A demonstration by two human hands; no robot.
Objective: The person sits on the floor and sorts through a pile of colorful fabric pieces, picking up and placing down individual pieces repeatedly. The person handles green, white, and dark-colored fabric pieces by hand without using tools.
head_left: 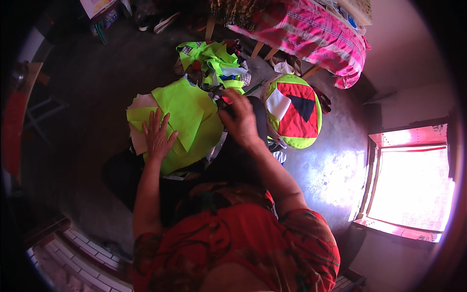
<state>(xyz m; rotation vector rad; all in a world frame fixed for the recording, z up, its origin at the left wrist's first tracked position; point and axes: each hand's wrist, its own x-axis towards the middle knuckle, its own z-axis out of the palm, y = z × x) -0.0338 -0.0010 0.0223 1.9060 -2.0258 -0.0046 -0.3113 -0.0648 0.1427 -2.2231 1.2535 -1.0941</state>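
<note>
A pile of neon yellow-green cloth pieces (181, 109) lies in front of me, with pale pink cloth (141, 103) under its left side. My left hand (158, 136) rests flat on the pile, fingers spread. Just right of the pile is my right hand (239, 117), its fingers bent and its thumb apart from them. A small red scrap (226, 100) shows by its fingertips; I see no firm hold on it. To the right sits a round patchwork cushion (296, 121) in red and yellow-green, bearing a white cloth piece (278, 104) and a dark triangle (302, 108).
Beyond the pile lies a heap of mixed cloth scraps (214, 63). A pink plaid cloth (311, 36) drapes over furniture with wooden legs at the back right. Shoes (165, 22) stand on the dark floor. Bright light enters through a window (411, 182) on the right.
</note>
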